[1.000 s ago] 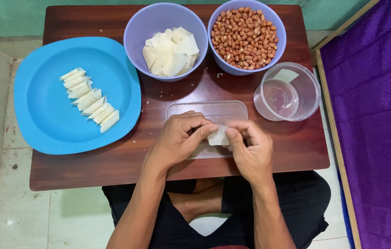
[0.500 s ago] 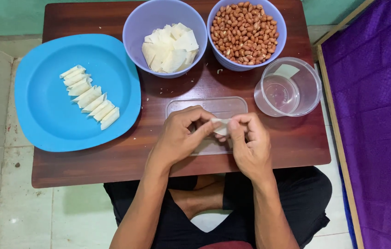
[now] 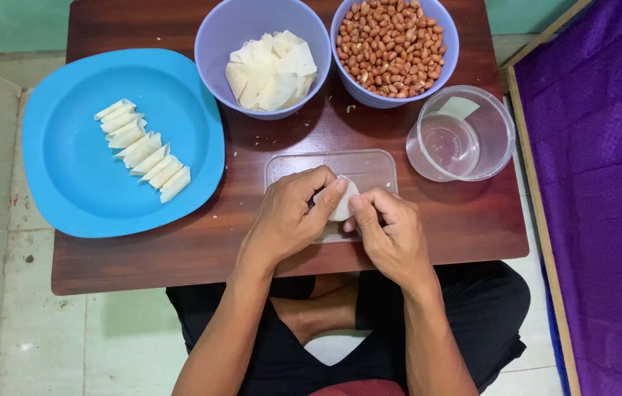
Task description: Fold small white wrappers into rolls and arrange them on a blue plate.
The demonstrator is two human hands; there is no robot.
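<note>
Closest to you, your crossed legs in black shorts [image 3: 465, 308] sit just under the near edge of the dark brown wooden surface [image 3: 472, 220]. Above them your left hand [image 3: 289, 216] and right hand [image 3: 391, 235] meet over the surface, and the fingers [image 3: 329, 198] of both are pinched together on a small white folded pastry wrapper [image 3: 344, 202], which sits between your thumbs and fingertips, lifted just over a clear flat rectangular plastic lid [image 3: 369, 165] lying on the surface. To your right of that lid stands a clear round plastic container [image 3: 490, 117] with a smaller clear cup inside it. To your left lies a large bright blue plastic plate [image 3: 68, 183] carrying a slanted row of white rolled pastry pieces [image 3: 146, 150], each touching the next. Farthest from you, two lavender plastic bowls stand side by side: the left bowl [image 3: 215, 44] holds a heap of flat white wrapper sheets [image 3: 270, 70], and the right bowl [image 3: 446, 51] is full of brown peanuts [image 3: 388, 48].
</note>
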